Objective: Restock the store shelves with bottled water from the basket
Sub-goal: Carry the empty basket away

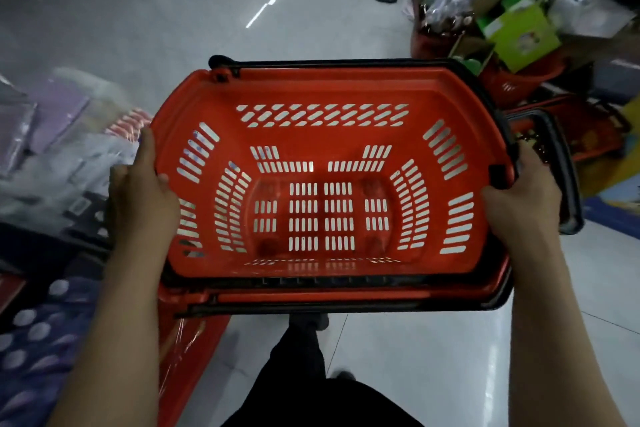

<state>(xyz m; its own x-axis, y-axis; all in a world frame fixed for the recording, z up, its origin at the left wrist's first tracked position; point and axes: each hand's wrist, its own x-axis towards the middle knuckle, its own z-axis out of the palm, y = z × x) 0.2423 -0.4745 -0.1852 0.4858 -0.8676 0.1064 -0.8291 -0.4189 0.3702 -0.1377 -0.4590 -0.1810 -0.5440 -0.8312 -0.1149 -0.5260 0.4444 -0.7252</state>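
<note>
The likeliest trouble is a snag or a stumble. At 3 o'clock the basket's (332, 90) right end sits very close to other red baskets (519, 80) on the floor (207, 28). A green box (516, 28) and loose packaging lie at 1 o'clock, and wrapped goods (52, 135) crowd in at 9 o'clock. The basket's black handles hang folded along the rim, so a swing to either side could catch them on that clutter. The wide basket also hides the floor just ahead of the person's feet.

The basket is red slotted plastic, held level at the centre of the view above the aisle floor. It holds no bottles, and no bottled water shows anywhere around it. The left hand (142, 198) grips the 9 o'clock end with its thumb hooked over the rim. The right hand (523, 201) is curled round the rim at the 3 o'clock end.
</note>
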